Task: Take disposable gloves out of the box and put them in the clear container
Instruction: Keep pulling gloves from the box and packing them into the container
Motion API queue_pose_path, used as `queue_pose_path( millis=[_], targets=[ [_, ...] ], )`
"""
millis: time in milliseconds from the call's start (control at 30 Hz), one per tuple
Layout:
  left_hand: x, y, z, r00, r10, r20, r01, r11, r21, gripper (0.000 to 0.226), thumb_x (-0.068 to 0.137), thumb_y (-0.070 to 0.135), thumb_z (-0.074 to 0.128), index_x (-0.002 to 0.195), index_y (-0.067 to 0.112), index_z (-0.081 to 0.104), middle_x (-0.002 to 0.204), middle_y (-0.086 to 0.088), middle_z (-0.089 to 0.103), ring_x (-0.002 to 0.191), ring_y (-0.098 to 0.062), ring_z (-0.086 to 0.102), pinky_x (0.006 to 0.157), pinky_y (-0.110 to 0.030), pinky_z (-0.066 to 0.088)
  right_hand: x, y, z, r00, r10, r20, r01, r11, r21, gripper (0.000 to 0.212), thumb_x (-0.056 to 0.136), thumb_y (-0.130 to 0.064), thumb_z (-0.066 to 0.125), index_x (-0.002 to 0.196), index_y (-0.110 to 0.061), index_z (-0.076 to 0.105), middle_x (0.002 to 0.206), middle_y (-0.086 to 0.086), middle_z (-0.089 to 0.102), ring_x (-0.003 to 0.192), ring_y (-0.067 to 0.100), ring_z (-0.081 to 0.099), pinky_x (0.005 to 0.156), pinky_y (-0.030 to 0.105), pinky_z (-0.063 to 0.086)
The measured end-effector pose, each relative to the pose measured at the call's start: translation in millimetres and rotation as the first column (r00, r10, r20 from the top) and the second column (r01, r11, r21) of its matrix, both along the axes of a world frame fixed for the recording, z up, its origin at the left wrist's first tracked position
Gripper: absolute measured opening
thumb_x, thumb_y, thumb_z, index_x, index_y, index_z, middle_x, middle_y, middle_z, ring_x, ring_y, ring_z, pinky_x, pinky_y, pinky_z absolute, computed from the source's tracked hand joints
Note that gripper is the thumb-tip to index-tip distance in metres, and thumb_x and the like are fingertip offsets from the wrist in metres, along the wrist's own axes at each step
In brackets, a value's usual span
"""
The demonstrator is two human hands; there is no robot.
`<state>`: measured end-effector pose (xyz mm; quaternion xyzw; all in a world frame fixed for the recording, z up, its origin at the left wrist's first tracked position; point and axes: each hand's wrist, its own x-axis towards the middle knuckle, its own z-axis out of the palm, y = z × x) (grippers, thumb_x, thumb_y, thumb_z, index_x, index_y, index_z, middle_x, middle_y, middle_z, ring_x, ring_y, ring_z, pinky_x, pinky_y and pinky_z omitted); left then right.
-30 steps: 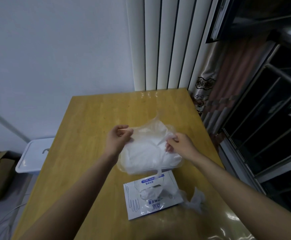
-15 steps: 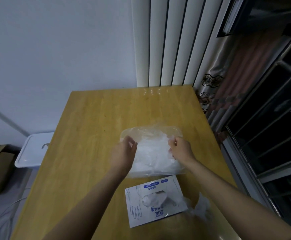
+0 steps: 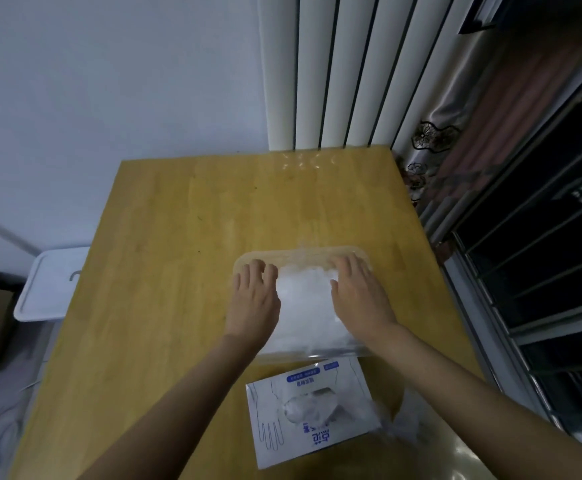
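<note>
Now the gloves (image 3: 305, 306) sit heaped in the clear container (image 3: 300, 255) mid-bench (image 3: 178, 271), with the box (image 3: 312, 410) at its 6 o'clock. The left hand (image 3: 253, 301) at 9 and the right hand (image 3: 359, 297) at 3 lie spread, palms down. Best to press evenly and tuck stray edges under the rim.

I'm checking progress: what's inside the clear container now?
A white heap of gloves fills the clear container. The left hand and right hand rest on it, hiding what lies beneath.

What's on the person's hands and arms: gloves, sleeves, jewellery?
Nothing worn. The left hand and right hand are bare, with no gloves, rings or watch visible. The left forearm and right forearm are bare down to the frame edge; no sleeves in view.
</note>
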<state>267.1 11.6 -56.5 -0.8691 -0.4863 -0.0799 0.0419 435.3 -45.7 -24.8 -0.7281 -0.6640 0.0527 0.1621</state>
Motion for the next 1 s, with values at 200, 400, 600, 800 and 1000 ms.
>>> queue_pose_path(
  millis=[200,400,600,800,1000],
  targets=[
    [6.9,-0.2,-14.2,0.975,-0.212,-0.06,0.178,0.916,-0.359,0.038,0.088,0.009,0.057,0.124,0.01,0.045,0.125,-0.01,0.048,0.107,-0.026,0.052,0.083,-0.03,0.043,-15.9,9.7,-11.5,0.895,0.442,-0.061,-0.446,0.88,-0.16,0.045,0.082,0.015,0.048,0.12,-0.007,0.058,0.118,0.007,0.057,0.108,0.023,0.053,0.085,0.031,0.045],
    [9.0,6.3,-40.4,0.854,-0.289,-0.433,0.011,0.841,-0.54,0.087,0.091,0.028,0.061,0.152,0.018,0.0,0.159,-0.015,-0.005,0.142,-0.037,0.018,0.102,-0.038,0.04,1.3,23.4,-48.5,0.941,0.326,0.087,-0.198,0.742,-0.64,0.064,0.094,-0.004,0.046,0.15,-0.019,0.019,0.157,0.009,0.014,0.139,0.03,0.024,0.109,0.041,0.032],
    [11.4,10.1,-50.1,0.874,-0.27,-0.403,-0.018,0.811,-0.584,0.09,0.087,0.013,0.064,0.152,0.023,0.002,0.159,-0.01,-0.007,0.144,-0.038,0.01,0.102,-0.038,0.042,10.4,25.6,-66.9,0.933,0.343,0.107,-0.176,0.695,-0.698,0.057,0.099,-0.019,0.041,0.151,-0.02,0.019,0.156,0.007,0.021,0.142,0.025,0.02,0.114,0.036,0.021],
    [12.3,12.8,-38.4,0.831,-0.304,-0.465,0.012,0.846,-0.532,0.077,0.091,0.015,0.06,0.151,0.018,0.012,0.158,-0.014,0.007,0.138,-0.034,0.028,0.102,-0.038,0.039,13.0,29.3,-45.2,0.966,0.244,-0.089,-0.229,0.643,-0.73,0.06,0.096,-0.018,0.05,0.149,-0.016,0.024,0.157,0.006,0.019,0.143,0.025,0.019,0.115,0.038,0.021],
    [10.7,-6.6,-3.7,0.97,-0.227,-0.084,0.197,0.942,-0.27,0.044,0.09,0.007,0.052,0.133,0.012,0.044,0.129,-0.009,0.051,0.113,-0.028,0.053,0.095,-0.037,0.039,-2.0,-7.3,4.9,0.964,0.149,-0.222,-0.206,0.944,-0.259,0.027,0.099,-0.023,0.047,0.125,-0.017,0.049,0.124,-0.002,0.054,0.103,0.011,0.054,0.084,0.026,0.046]
  ],
)
